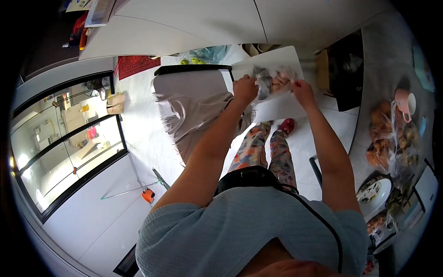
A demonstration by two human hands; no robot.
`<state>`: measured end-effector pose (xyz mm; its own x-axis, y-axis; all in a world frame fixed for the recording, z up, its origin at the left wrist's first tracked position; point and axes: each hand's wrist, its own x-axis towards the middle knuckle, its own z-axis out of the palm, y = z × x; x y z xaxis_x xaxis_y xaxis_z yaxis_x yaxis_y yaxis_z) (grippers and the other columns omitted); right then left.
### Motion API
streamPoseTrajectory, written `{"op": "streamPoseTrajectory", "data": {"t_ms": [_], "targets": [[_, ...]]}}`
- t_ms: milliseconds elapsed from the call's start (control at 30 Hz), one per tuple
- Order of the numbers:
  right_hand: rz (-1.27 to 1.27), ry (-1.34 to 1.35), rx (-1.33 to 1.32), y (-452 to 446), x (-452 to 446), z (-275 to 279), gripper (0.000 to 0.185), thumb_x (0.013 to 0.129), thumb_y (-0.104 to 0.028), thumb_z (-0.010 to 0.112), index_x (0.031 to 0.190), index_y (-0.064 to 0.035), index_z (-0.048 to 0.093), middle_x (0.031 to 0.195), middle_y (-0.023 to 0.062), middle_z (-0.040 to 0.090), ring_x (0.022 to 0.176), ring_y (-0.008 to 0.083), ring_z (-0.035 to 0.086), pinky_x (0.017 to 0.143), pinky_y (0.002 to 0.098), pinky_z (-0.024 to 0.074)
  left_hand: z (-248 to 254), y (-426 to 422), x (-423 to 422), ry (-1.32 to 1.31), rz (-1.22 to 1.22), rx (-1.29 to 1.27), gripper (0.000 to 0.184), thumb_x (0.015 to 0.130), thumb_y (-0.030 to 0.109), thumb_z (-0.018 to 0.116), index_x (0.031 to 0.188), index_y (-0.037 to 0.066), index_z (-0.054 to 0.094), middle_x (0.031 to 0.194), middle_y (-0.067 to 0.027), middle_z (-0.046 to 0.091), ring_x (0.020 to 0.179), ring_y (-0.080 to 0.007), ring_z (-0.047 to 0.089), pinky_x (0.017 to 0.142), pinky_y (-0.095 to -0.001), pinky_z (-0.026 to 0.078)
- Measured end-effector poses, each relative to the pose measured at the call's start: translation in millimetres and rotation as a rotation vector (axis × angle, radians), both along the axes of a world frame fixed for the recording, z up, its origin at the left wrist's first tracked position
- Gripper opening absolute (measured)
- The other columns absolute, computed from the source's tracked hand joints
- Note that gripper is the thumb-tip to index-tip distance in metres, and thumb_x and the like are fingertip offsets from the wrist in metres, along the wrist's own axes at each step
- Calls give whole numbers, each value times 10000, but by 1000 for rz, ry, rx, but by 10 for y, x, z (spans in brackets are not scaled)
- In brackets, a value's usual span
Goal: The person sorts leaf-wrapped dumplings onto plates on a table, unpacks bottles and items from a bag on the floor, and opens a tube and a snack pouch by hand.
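Both my arms reach forward over a white surface (272, 110). On it lie two clear plastic bags side by side. The one on the left (263, 83) has greyish contents; the one on the right (280, 81) holds something pinkish-brown. My left hand (245, 89) is closed at the left bag's edge, its fingers curled; what they grip is too small to make out. My right hand (303, 92) pinches the edge of the right bag, with the thin plastic stretched towards its fingers.
Right of me, a counter holds a pink mug (404, 102), bagged food (380, 134) and a white plate (376, 194). A cardboard box (322, 71) stands beyond my right hand. Cloth (189, 115) drapes over something at left. Green fruit (194, 60) lies behind it.
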<state>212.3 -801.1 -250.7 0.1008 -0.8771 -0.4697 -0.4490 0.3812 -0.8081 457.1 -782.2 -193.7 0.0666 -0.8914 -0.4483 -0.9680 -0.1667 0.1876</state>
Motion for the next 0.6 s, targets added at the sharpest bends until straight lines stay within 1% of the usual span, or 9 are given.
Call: {"op": "streamPoseTrajectory", "data": {"t_ms": [67,200,267,300,367,433,467,533,600], "targets": [[-11,-5,-52,12,18,-158,245,840,-213,621,945,8,637,765,73,648,706,146,595,671,276,468,-28,9,21,18,-125,17,356,854,304,574,1171,147,617,1246,-108,559,1051,-302,581,964,-460,409],[-88,12,-71,7,25,-150,342,841,-196,623,1117,5,604,892,79,667,806,164,621,735,287,486,-68,210,37,-99,-250,-21,349,851,289,576,1173,157,617,1286,-84,536,1159,-297,513,1018,-524,331],[-74,52,-82,52,-18,-138,385,841,-190,625,1168,7,584,930,80,669,841,170,625,758,291,489,-36,310,48,-116,-194,-179,240,816,215,568,1026,142,661,1135,-73,590,1152,-267,506,1025,-567,270],[-72,66,-133,98,-43,-123,367,849,-206,621,1153,-2,594,949,77,666,855,162,619,746,287,486,-20,327,57,-112,-198,-186,240,816,215,568,1026,142,661,1135,-73,590,1152,-267,506,1026,-567,270],[-88,95,-195,177,-119,-3,352,857,-221,616,1138,-10,604,967,75,664,869,154,613,735,283,483,73,317,67,-125,-161,10,338,856,264,568,1159,117,599,1291,-87,531,1241,-283,447,1047,-550,278],[-221,-133,135,348,-217,182,322,865,-243,610,1120,-47,616,1002,63,657,839,127,587,687,268,465,147,368,77,-121,-168,-80,291,845,238,559,1096,107,623,1199,-84,570,1170,-268,500,1018,-509,320],[-252,-116,116,446,-262,302,322,865,-243,610,1120,-47,616,1002,63,657,839,127,587,687,268,465,192,364,73,-125,-160,-163,251,833,212,549,1034,97,646,1107,-81,610,1100,-254,553,988,-468,363],[-383,-372,327,716,-344,544,294,870,-253,605,1101,-71,621,973,35,649,786,103,548,635,253,435,310,300,66,-116,-186,-94,288,829,249,580,1054,77,634,1045,-95,639,1008,-278,605,897,-420,447],[-432,-412,355,984,-445,930,295,858,-237,619,1102,-70,618,950,29,641,791,105,543,636,257,435,562,360,-62,-51,-217,-170,296,828,258,592,1059,77,631,1024,-106,645,972,-294,616,862,-418,467]]}}
